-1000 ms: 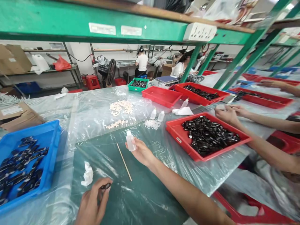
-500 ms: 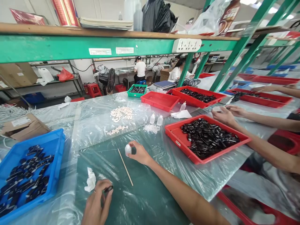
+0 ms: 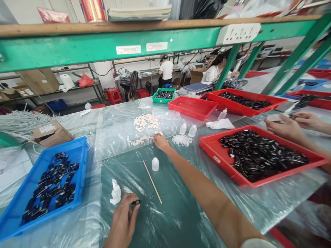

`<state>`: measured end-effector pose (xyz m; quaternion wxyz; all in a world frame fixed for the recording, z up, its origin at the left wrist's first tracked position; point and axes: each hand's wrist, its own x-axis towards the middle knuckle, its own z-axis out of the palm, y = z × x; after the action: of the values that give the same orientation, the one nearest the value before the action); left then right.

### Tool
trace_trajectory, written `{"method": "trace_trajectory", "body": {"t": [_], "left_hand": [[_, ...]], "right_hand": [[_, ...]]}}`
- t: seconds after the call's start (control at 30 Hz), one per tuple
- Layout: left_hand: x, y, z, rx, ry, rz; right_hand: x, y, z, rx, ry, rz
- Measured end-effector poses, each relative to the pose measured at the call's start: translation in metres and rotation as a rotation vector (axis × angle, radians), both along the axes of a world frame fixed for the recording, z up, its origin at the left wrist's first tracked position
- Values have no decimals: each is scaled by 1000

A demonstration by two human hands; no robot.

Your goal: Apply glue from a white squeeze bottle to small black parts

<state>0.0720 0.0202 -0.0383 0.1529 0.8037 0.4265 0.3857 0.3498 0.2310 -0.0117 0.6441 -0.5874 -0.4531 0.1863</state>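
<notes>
My left hand [image 3: 126,215] is closed, pinching a small black oval part [image 3: 136,202] between thumb and forefinger at the lower middle. My right hand [image 3: 160,142] reaches forward to the right end of a row of small cream-coloured pieces [image 3: 142,140]; its fingertips are too small and partly hidden to make out a grip. A small white bottle [image 3: 155,164] stands on the green mat [image 3: 181,193], just nearer to me than the right hand. Beside it lies a thin wooden stick [image 3: 152,182]. Crumpled white tissue [image 3: 115,192] rests beyond my left hand.
A blue tray [image 3: 84,165] of black parts is at left, a red tray [image 3: 207,144] heaped with them at right. Further back are a larger cream pile [image 3: 146,122], two bottles [image 3: 183,128], white granules [image 3: 182,139] and another red tray [image 3: 192,106]. A co-worker's hands [image 3: 287,125] work at right.
My right hand has let go of the white bottle, which now stands on the mat, and has moved forward to the cream pieces. My left hand still holds the black part. The view has shifted.
</notes>
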Motion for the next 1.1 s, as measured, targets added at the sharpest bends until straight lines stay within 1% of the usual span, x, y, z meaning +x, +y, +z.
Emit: {"method": "trace_trajectory", "body": {"t": [0.13,0.2,0.27,0.33,0.4,0.5,0.57,0.6,0.67,0.73,0.77,0.83,0.9,0.93,1.0,1.1], "left_hand": [[-1,-5,3,-13,53,-43],[-1,-8,7,-30,88,-77],[0,-10,9,-49,102,-88],[0,-13,10,-62,104,-83],[0,-15,11,-76,111,-86],[-1,-16,12,-93,108,-111],[-1,-16,15,-99,99,-129],[-1,-16,16,-100,95,-137],[0,-17,20,-110,93,-147],[2,-19,24,-115,97,-132],[3,-20,25,-114,101,-120],[4,-22,27,-101,101,-99],[6,-24,28,-76,89,-94],[7,-25,28,-68,86,-92],[8,-26,27,-51,82,-72],[9,-27,23,-77,83,-36]], "right_hand": [[0,16,-6,-316,-320,151],[2,21,-11,-437,-455,208],[5,25,-15,-523,-558,239],[6,26,-14,-576,-631,248],[6,24,-10,-597,-678,243],[7,11,1,-555,-696,229],[8,-8,12,-475,-673,226],[7,-22,18,-421,-654,230],[2,-60,30,-298,-605,254],[-9,-107,41,-174,-553,305],[-17,-132,44,-122,-532,347],[-37,-178,48,-3,-486,494],[-56,-212,45,46,-463,655],[-64,-222,42,57,-448,700],[-74,-233,36,64,-429,745],[-76,-232,32,62,-428,749]]}}
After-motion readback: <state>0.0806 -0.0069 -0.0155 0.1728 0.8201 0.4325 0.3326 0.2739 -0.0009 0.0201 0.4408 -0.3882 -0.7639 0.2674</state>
